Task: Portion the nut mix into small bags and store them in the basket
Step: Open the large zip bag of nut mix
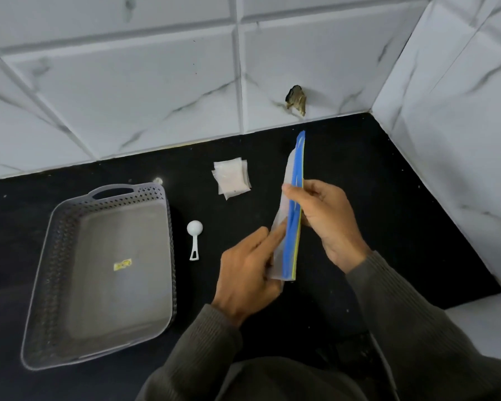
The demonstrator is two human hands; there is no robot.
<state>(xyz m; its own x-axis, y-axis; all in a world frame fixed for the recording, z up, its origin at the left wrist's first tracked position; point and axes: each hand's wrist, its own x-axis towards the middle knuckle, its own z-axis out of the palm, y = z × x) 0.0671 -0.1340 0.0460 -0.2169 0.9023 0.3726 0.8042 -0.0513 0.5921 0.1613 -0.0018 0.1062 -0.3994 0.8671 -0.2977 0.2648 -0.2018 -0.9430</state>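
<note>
1. Holding the zip bag (294,227) above the bench (359,169), both hands are busy on it. The left hand (243,273) pinches the near end of the clear wall. The right hand (327,221) has its fingers curled round the blue and yellow closing strip, about at the middle.
2. The bag shows only its top edge to me, so I cannot tell what is inside or how full it is.
3. I judge the film to be thin, soft and a little slippery. Only the strip looks stiff, so the strip is the good place to take hold.
4. The small bags (233,179) lie in a loose pile on the far side. They look flat and very light, and probably cling together, so I would pinch one by a corner.
5. The scoop (195,235) lies between the hands and the basket (49,270) at the left. No bag is in the basket yet.
</note>
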